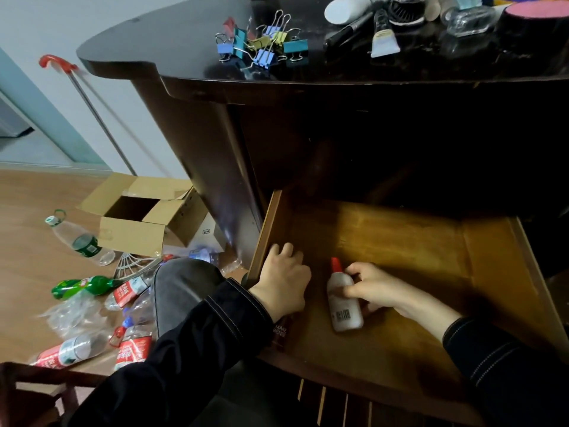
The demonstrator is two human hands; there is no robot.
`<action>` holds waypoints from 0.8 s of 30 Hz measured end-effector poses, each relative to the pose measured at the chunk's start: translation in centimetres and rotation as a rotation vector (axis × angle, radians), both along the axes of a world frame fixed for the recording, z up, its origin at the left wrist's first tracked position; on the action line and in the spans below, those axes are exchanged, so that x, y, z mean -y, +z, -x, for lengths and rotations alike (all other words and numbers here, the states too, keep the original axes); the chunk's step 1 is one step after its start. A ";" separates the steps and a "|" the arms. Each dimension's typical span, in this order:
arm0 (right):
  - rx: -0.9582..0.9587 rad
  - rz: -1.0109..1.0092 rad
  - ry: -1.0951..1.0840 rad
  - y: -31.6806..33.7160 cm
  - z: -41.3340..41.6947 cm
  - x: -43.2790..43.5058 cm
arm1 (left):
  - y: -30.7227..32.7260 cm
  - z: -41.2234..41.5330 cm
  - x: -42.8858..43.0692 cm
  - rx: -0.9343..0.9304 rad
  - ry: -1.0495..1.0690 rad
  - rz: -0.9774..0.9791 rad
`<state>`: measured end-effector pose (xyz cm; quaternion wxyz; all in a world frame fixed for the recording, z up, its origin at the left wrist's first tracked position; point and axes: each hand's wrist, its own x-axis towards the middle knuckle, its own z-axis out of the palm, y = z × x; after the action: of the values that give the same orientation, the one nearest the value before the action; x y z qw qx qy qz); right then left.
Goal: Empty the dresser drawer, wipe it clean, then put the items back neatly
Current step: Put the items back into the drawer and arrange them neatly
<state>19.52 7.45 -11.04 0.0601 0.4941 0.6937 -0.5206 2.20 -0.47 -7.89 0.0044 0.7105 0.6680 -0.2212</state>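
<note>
Two hands in drawer [492, 257], right hand [374, 286] grips glue bottle [343, 306] mid-floor, left hand [284, 282] against left wall [265, 238], grasp unclear

A red-capped bottle [343, 303] is laid on the bottom of the open drawer [431, 241]; binder clips [261, 41] are heaped on the dresser top [172, 47]; plastic bottles [81, 241] and a cardboard box [138, 235] are scattered on the floor [27, 257]

The wooden drawer [400, 241] stands pulled open, holding a red-capped white bottle [345, 315] lying flat and perhaps a dark tube [280, 332].
</note>
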 end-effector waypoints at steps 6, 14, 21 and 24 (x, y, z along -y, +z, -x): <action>0.018 0.099 -0.049 0.1 0.2 0.9 | 0.3 0.3 0.4 0.001 0.010 0.001; -0.065 0.232 -0.089 -1.0 2.2 3.0 | 0.7 0.9 1.1 0.097 -0.051 -0.056; -0.020 0.188 0.013 -1.5 2.7 3.2 | 1.8 4.7 2.6 0.357 -0.181 -0.458; -0.073 0.237 -0.021 -1.7 2.6 3.4 | 1.6 4.8 2.5 0.477 -0.046 -0.407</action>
<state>16.96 4.09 -12.73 0.0874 0.4715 0.6240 -0.6170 -2.57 -3.01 -6.26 0.0134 0.7436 0.6624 0.0899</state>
